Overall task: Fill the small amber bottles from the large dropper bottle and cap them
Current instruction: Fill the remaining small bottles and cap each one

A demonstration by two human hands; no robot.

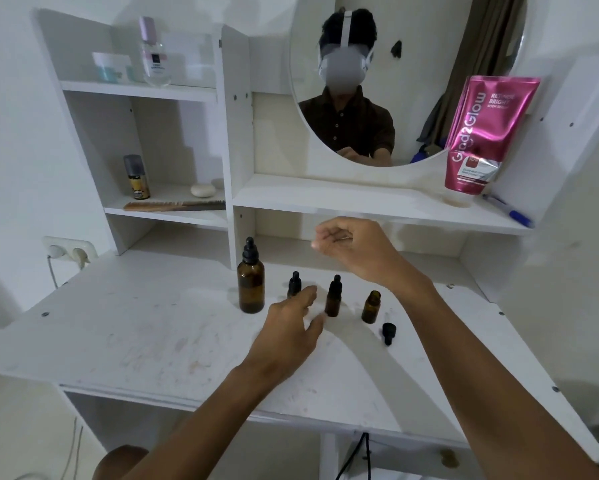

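On the white bench (125, 341) the large dropper bottle (250, 284) stands upright with its black dropper cap on, at the left end of a row of amber bottles. Just to its right stands a small capped bottle (294, 284), partly hidden behind the left hand (293, 327); then comes a second small capped bottle (333, 297), and furthest right an open small bottle (371, 306) with no cap. That bottle's black dropper cap (388, 333) lies on its side on the bench just in front and to the right of it. The left hand hovers low over the bench between the first and second small bottles, its grip spread wide and holding nothing: the forefinger reaches toward the first small bottle, and the thumb tip lies close to the base of the second, though whether it touches cannot be told. The right hand (353, 249) is raised above and behind the row, its grip narrow, with fingers curled loosely toward the thumb and nothing visible between them. On the shelf above, a pink tube (478, 140) leans beside the round mirror (412, 64), with a blue pen (507, 211) lying near it.
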